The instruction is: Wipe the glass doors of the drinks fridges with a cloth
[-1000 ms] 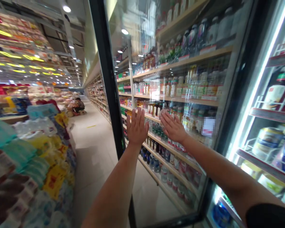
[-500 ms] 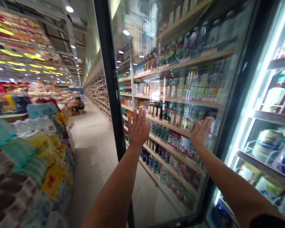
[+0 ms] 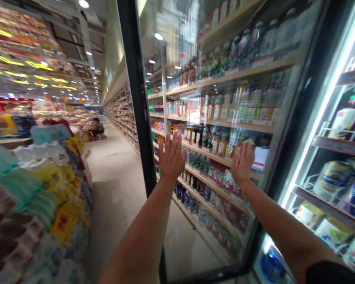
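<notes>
A tall glass fridge door (image 3: 213, 221) with a black frame stands swung out in front of me. My left hand (image 3: 172, 157) lies flat on the glass near its left edge, fingers stretched upward and holding nothing. My right hand (image 3: 243, 162) is also flat against the glass farther right, fingers together and pointing up, empty. Through and in the glass I see shelves of bottles (image 3: 221, 118). At the right the lit fridge interior (image 3: 340, 157) shows wire shelves with cans and cartons.
A long aisle floor (image 3: 118, 181) runs ahead along wall shelving. A display of packaged goods (image 3: 47, 189) piles up on the left. A person (image 3: 98, 127) crouches far down the aisle.
My right hand slid right across the glass from beside the left hand, then came back slightly left. The left hand stayed almost still.
</notes>
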{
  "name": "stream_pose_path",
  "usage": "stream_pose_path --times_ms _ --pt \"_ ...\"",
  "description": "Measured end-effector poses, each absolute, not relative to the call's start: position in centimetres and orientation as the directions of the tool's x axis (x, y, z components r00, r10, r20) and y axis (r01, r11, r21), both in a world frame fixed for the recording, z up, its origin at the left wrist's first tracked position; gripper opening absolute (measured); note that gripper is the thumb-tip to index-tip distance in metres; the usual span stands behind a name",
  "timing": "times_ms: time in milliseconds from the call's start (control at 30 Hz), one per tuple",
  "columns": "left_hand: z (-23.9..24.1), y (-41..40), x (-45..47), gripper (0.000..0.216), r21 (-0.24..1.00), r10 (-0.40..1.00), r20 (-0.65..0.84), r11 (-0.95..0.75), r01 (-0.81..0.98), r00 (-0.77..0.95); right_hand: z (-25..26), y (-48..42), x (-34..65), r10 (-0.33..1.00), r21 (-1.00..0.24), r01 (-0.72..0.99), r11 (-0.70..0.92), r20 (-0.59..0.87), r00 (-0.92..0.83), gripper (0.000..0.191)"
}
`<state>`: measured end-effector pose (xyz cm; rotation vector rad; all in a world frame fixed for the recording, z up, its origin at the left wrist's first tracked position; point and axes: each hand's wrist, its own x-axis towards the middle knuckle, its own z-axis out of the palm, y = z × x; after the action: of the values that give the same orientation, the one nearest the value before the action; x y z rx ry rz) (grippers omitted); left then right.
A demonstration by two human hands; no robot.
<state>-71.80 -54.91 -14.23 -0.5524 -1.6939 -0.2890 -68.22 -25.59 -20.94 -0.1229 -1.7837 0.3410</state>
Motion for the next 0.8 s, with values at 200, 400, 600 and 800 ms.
stream_pose_path --times_ms 200,400,600,800 --pt "-14.3 -54.7 -71.8 0.068 -0.12 0.193 0.976 0.866 0.486 -0.103 -23.3 -20.9 -68.6 0.737 -0.736 -0.048 0.675 0.676 -0.004 0.066" --pt "-14.4 -54.6 -71.8 0.067 -0.127 0.189 0.978 0.877 0.464 -0.089 -21.0 -26.6 -69.0 0.489 -0.506 -0.142 0.851 0.861 -0.14 0.068" --pt "-14.4 -54.8 -71.9 0.066 -0.143 0.205 0.975 0.872 0.467 -0.084 -18.8 -37.9 -67.8 -0.067 -0.09 -0.367 0.926 0.917 -0.394 0.064" --pt "-14.3 -55.4 -71.7 0.054 -0.206 0.253 0.967 0.851 0.482 -0.033 -15.5 -42.4 -67.5 -0.237 -0.018 -0.496 0.868 0.863 -0.446 0.062"
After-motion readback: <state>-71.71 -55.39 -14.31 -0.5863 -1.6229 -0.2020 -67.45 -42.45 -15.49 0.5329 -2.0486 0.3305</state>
